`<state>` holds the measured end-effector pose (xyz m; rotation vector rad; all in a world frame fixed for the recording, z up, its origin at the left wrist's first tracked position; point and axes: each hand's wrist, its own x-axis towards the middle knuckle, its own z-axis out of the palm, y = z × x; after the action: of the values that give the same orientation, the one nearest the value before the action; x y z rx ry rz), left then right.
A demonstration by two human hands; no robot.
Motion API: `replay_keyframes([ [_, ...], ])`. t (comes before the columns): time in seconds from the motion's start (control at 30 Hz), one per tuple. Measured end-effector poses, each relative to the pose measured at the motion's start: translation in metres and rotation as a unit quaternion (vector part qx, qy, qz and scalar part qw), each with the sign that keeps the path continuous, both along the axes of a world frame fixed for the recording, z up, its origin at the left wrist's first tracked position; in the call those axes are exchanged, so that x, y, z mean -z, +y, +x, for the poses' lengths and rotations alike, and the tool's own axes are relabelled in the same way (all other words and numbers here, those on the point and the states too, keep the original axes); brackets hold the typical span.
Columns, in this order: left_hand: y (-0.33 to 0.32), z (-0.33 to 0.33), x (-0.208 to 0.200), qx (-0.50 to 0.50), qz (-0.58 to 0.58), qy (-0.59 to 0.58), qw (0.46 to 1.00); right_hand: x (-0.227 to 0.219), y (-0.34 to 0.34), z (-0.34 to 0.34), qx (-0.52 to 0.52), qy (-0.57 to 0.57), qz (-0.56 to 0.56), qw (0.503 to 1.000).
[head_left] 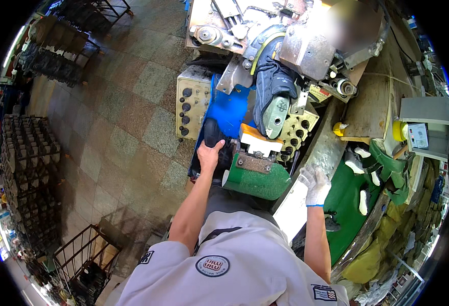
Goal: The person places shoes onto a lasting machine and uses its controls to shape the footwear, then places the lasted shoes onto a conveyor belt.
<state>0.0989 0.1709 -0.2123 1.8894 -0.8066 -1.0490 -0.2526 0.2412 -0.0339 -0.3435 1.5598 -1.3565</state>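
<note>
My bare left hand (208, 154) is closed round a dark shoe (214, 133), whose rounded end points away from me beside a blue panel (229, 109). Ahead, a dark grey lace-up sneaker (274, 76) on a pale green shoe last (274, 116) sits clamped in a metal machine (306, 48). Just below the last is an orange-and-white pad (260, 138) on a bracket above a green curved cover (257, 178). My right hand (316, 184), in a white glove, hovers by a metal ledge (314, 150) with fingers apart and nothing visible in them.
Several shoes with white soles (363, 201) lie on a green conveyor belt (349, 224) at right. Control boxes with black knobs (193, 104) flank the machine. Loaded racks (30, 168) and a metal cart (88, 255) stand on the tiled floor at left.
</note>
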Motion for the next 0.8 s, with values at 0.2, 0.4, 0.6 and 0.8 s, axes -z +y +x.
replay_keyframes([
  [0.2,-0.002,0.067,-0.209,0.151,-0.008,-0.009,0.989,-0.047,-0.005,0.019,-0.056,-0.048,-0.079,0.994],
  [0.4,-0.027,0.041,-0.368,0.218,-0.164,0.044,0.961,-0.119,-0.045,0.090,-0.224,-0.104,-0.243,0.938],
  [0.6,-0.039,-0.099,-0.395,0.301,-0.217,-0.088,0.925,-0.096,-0.053,0.054,-0.103,-0.222,-0.251,0.936],
  [0.8,-0.135,-0.074,-0.271,0.222,-0.175,-0.247,0.927,-0.041,0.133,-0.137,0.195,-0.231,-0.066,0.951],
])
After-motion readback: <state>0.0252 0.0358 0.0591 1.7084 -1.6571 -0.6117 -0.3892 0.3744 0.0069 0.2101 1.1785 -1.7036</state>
